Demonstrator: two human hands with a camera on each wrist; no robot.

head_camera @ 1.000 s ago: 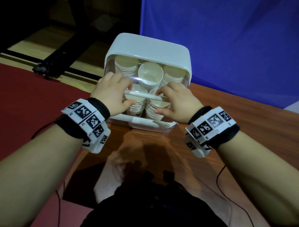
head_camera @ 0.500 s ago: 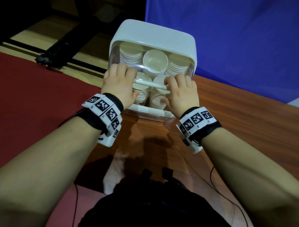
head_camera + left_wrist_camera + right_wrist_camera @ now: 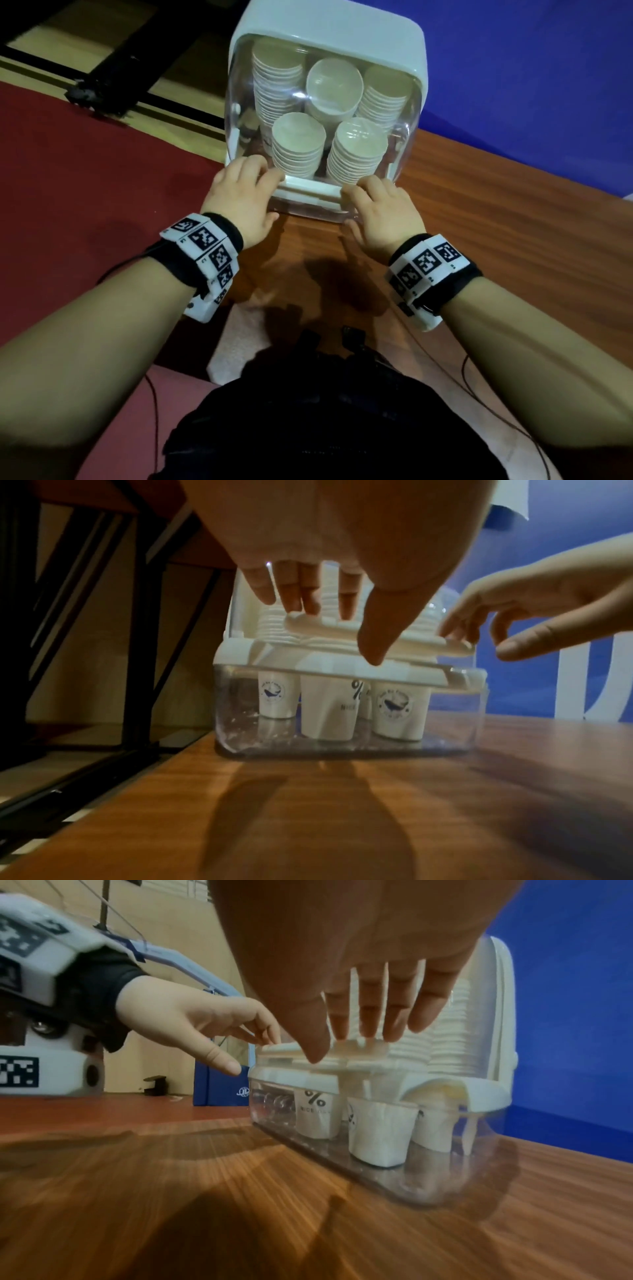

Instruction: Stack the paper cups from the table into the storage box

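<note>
The storage box (image 3: pixel 329 41), white-backed with a clear curved lid (image 3: pixel 404 137), stands on the wooden table (image 3: pixel 496 222). Several stacks of white paper cups (image 3: pixel 298 144) fill it, and their printed sides show through the clear base (image 3: pixel 329 707) (image 3: pixel 377 1134). The lid is down, with its white handle bar (image 3: pixel 308 186) at the front rim. My left hand (image 3: pixel 250 192) rests its straight fingertips (image 3: pixel 308 601) on the bar's left end. My right hand (image 3: pixel 376 205) rests its fingertips (image 3: pixel 369 1015) on the right end. Both thumbs hang free in front.
A dark red mat (image 3: pixel 85 188) covers the table to the left of the box. Beyond the far edge are a black metal frame (image 3: pixel 113 78) and a blue backdrop (image 3: pixel 531 68). Thin cables (image 3: pixel 479 373) trail by my arms near my body.
The clear lid has swung down over the cups from half raised to closed. Both hands followed its handle bar down and toward me, to the box's front rim.
</note>
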